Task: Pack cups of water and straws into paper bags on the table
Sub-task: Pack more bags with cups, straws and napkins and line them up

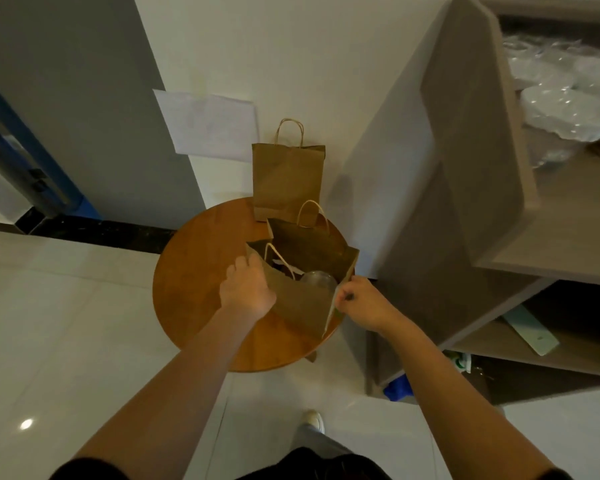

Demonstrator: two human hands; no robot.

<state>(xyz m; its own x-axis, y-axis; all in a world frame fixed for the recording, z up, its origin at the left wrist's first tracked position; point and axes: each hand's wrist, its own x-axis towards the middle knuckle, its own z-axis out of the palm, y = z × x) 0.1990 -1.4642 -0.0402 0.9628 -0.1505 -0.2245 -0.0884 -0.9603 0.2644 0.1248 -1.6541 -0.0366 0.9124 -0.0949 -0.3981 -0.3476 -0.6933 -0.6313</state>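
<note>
The left hand (246, 289) and right hand (359, 301) each grip the open paper bag (302, 306) (cup (317, 280) inside) on the counter (187, 289).

Cup (318, 279) in front bag (302, 306), table (194, 289).

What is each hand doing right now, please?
Left hand: grips the left edge of the open paper bag.
Right hand: pinches the bag's right edge.

Two paper bags (302, 271) (288, 181), one clear cup (318, 279), one round table (187, 299), two hands (246, 289) (364, 303).
</note>
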